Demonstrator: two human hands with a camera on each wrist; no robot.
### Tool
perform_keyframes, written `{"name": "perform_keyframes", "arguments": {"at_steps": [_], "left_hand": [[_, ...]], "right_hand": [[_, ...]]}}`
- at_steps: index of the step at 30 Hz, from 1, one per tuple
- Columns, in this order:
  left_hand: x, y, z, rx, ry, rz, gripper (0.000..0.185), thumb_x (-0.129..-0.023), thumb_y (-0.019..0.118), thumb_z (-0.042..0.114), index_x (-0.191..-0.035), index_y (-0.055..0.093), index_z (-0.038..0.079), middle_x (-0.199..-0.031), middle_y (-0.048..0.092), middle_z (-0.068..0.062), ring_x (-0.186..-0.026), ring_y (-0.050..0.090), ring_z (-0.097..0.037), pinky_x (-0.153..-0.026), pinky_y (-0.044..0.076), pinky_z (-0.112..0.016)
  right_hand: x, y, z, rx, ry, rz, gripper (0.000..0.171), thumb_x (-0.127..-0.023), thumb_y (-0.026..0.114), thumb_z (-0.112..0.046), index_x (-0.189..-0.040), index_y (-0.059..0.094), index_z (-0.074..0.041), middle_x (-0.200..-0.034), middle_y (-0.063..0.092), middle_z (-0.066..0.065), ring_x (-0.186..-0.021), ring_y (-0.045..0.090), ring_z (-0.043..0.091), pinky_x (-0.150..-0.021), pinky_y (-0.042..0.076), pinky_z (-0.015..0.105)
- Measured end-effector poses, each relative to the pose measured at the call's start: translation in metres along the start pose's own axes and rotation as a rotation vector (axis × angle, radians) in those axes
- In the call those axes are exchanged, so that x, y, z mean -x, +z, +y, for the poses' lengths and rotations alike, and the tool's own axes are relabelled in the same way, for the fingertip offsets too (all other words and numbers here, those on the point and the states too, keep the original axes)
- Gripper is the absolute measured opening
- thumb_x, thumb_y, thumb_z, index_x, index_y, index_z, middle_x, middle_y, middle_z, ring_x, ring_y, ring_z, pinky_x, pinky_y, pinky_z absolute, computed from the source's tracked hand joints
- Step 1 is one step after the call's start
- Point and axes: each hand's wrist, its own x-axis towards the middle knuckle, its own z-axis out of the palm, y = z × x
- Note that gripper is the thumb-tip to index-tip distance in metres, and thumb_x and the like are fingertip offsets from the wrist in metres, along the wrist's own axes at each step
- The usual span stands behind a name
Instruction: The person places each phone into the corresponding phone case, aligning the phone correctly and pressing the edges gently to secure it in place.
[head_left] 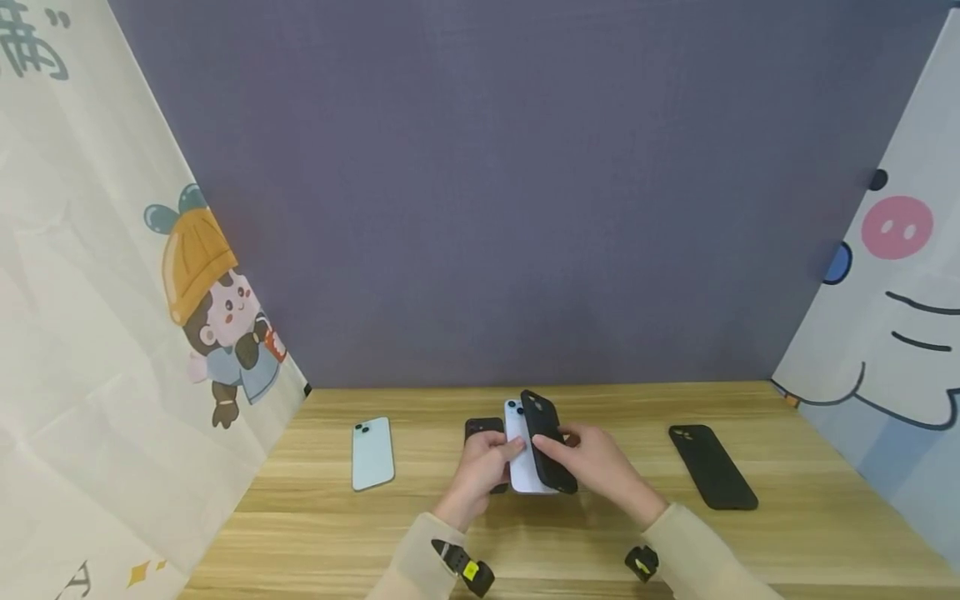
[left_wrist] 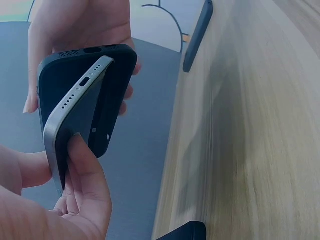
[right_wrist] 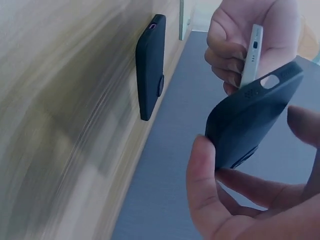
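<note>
We've got the pale phone (head_left: 519, 467) pinched in our left hand (head_left: 480, 471), while our right hand (head_left: 600, 462) grips the black case (head_left: 547, 450), angled against its right edge above the bench (head_left: 600, 533).

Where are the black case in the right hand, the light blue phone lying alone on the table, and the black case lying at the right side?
black case (head_left: 550, 454): head view, middle of its back.
light blue phone (head_left: 372, 454): head view, middle of its back.
second black case (head_left: 712, 467): head view, its middle.
</note>
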Motion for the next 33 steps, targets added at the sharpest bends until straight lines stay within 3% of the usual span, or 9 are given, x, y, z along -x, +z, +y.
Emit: {"name": "perform_keyframes", "arguments": {"at_steps": [5, 8, 13, 18, 26, 33], "left_hand": [[0.001, 0.000, 0.001, 0.011, -0.009, -0.006, 0.030, -0.098, 0.066, 0.014, -0.111, 0.061, -0.013, -0.096, 0.072, -0.016, -0.086, 0.072, -0.025, -0.077, 0.060, -0.040], [0.002, 0.000, 0.002, 0.022, -0.009, -0.013, 0.030, -0.098, 0.066, 0.013, -0.111, 0.061, -0.013, -0.096, 0.072, -0.016, -0.087, 0.072, -0.026, -0.078, 0.060, -0.041], [0.002, 0.001, 0.002, 0.033, -0.002, -0.012, 0.029, -0.098, 0.066, 0.012, -0.110, 0.062, -0.013, -0.095, 0.072, -0.015, -0.086, 0.072, -0.024, -0.078, 0.060, -0.041], [0.002, 0.002, 0.002, 0.048, 0.002, -0.024, 0.025, -0.099, 0.064, 0.011, -0.107, 0.063, -0.013, -0.092, 0.072, -0.013, -0.081, 0.072, -0.021, -0.075, 0.061, -0.039], [0.001, 0.003, 0.000, 0.019, -0.004, -0.010, 0.021, -0.100, 0.058, 0.008, -0.107, 0.063, -0.011, -0.087, 0.068, -0.009, -0.075, 0.067, -0.016, -0.067, 0.057, -0.033], [0.001, 0.000, -0.002, 0.035, 0.006, -0.055, 0.023, -0.101, 0.054, 0.008, -0.107, 0.064, -0.011, -0.089, 0.069, -0.011, -0.076, 0.067, -0.017, -0.070, 0.059, -0.034]], "right_hand": [[-0.002, 0.001, 0.008, -0.146, -0.001, 0.038, 0.042, -0.098, 0.067, -0.021, -0.127, 0.062, 0.009, -0.095, 0.069, 0.013, -0.077, 0.066, 0.021, -0.060, 0.058, 0.040], [-0.004, 0.002, 0.013, -0.292, 0.036, 0.028, 0.039, -0.096, 0.066, -0.010, -0.129, 0.059, 0.011, -0.092, 0.068, 0.013, -0.073, 0.065, 0.022, -0.057, 0.059, 0.042], [-0.007, 0.000, 0.023, -0.495, 0.133, -0.067, 0.041, -0.097, 0.066, -0.013, -0.127, 0.058, 0.014, -0.093, 0.068, 0.013, -0.075, 0.064, 0.023, -0.064, 0.058, 0.042], [-0.010, -0.005, 0.029, -0.640, 0.158, -0.204, 0.045, -0.097, 0.066, -0.017, -0.126, 0.055, 0.017, -0.090, 0.069, 0.010, -0.075, 0.065, 0.020, -0.067, 0.055, 0.036], [-0.010, -0.008, 0.030, -0.694, 0.159, -0.277, 0.045, -0.098, 0.067, -0.021, -0.125, 0.056, 0.014, -0.088, 0.070, 0.008, -0.077, 0.066, 0.019, -0.071, 0.056, 0.034], [-0.010, -0.007, 0.031, -0.774, 0.141, -0.334, 0.033, -0.099, 0.067, -0.018, -0.116, 0.063, 0.009, -0.088, 0.070, 0.005, -0.075, 0.066, 0.014, -0.069, 0.057, 0.030]]}}
